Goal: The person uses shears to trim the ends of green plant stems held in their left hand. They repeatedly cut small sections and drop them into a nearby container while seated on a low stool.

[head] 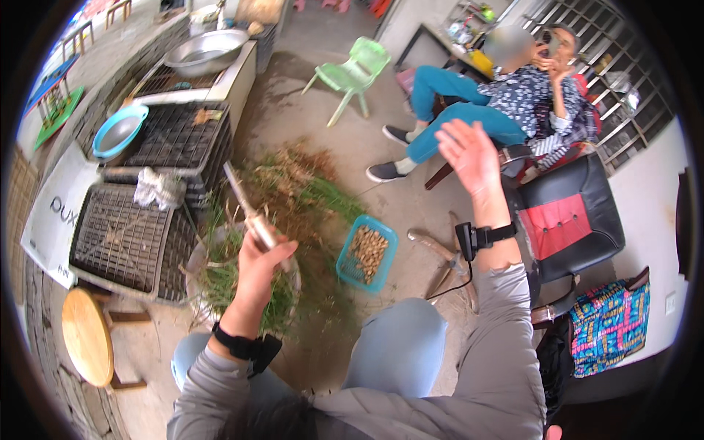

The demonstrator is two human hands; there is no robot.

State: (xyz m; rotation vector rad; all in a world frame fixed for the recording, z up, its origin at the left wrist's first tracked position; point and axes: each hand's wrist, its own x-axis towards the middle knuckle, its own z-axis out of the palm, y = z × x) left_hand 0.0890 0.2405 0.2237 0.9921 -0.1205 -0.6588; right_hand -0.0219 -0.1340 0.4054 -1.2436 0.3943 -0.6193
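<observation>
My left hand (258, 264) grips the pale handle of a narrow, knife-like tool (254, 220), its thin end pointing up and away. Below that hand stands a round tub (199, 275) heaped with green grassy stalks (234, 300). My right hand (467, 154) is raised with its palm bare and fingers extended, holding nothing. Beyond the tub, a loose pile of green and dried brown plants (297, 181) covers the floor. Right of it sits a turquoise plastic basket (344, 270) containing many small tan pieces (367, 250), too small to identify surely.
Black plastic crates (121, 236) and a wooden stool (88, 335) stand on the left. A green plastic chair (352, 71) is ahead. Two people (511, 104) sit at the upper right, beside a black-and-red office chair (572, 220) and its base (451, 258).
</observation>
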